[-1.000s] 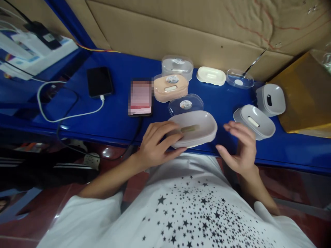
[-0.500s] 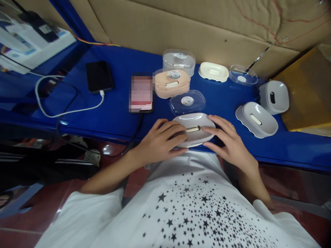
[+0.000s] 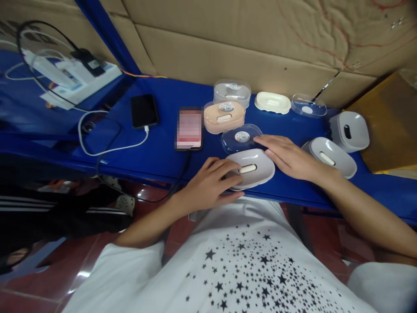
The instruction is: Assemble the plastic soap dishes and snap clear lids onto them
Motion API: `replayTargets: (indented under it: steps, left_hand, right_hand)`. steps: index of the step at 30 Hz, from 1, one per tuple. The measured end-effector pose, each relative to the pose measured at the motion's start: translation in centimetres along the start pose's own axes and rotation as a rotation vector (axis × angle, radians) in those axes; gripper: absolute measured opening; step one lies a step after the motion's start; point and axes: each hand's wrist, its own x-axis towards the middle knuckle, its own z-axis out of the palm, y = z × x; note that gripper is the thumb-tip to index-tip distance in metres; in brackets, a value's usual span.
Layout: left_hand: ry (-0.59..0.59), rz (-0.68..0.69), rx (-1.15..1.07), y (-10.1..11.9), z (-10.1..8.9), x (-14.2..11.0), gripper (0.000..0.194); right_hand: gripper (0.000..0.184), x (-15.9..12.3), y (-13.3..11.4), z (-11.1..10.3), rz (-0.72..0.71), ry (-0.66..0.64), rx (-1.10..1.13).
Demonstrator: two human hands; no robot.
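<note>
The left hand (image 3: 208,184) rests on the left end of a grey soap dish (image 3: 260,174), fingers curled over its rim in a narrow hold. The dish lies flat near the front edge of the blue tabletop (image 3: 163,93), its slot facing up. The right hand (image 3: 289,158) is flat and extended, holding nothing, its fingertips (image 3: 257,139) at the right edge of a clear plastic lid (image 3: 239,140) just behind the dish. Further back stand a peach soap box (image 3: 224,118) and a lidded clear box (image 3: 232,92). To the right are a cream soap dish (image 3: 273,102), a second clear lid (image 3: 308,106) and two more grey dishes (image 3: 332,157) (image 3: 352,131). To the left lie a pixelated phone (image 3: 189,128) and a black phone (image 3: 144,111) on a white cable (image 3: 110,152).
</note>
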Motion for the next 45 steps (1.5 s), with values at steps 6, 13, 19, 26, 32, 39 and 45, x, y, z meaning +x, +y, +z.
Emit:
replayTargets:
  steps: [6,13,19,26,32,39,45]
  left_hand:
    - [-0.018,-0.23,0.102,-0.6,-1.1,-0.4,0.052]
    - [0.262,-0.67,0.332,-3.6,-3.8,-2.7,0.077]
    - [0.267,-0.694,0.331,-4.9,-2.7,-3.1,0.073]
    - [0.197,-0.614,0.228,-3.2,-3.9,-2.2,0.079]
    - [-0.061,-0.205,0.016,1.4,-0.2,-0.2,0.074]
    - [0.165,-0.357,-0.207,0.3,1.2,-0.5,0.093]
    - [0.178,-0.427,-0.367,-0.3,0.7,-0.7,0.104]
  right_hand:
    - [0.051,-1.3,0.9,0.3,0.146,0.107,-0.212]
    - [0.053,-2.2,0.8,0.6,0.176,0.095,-0.211]
    - [0.059,-2.4,1.3,1.0,0.209,0.054,-0.139]
    - [0.066,-2.1,1.0,0.8,0.229,0.049,-0.171]
    - [0.07,-1.9,1.0,0.4,0.309,0.129,-0.127]
    - [0.052,-1.5,-1.0,-0.5,0.149,0.163,0.106]
    - [0.057,-1.3,-3.0,0.8,-0.057,0.111,0.149]
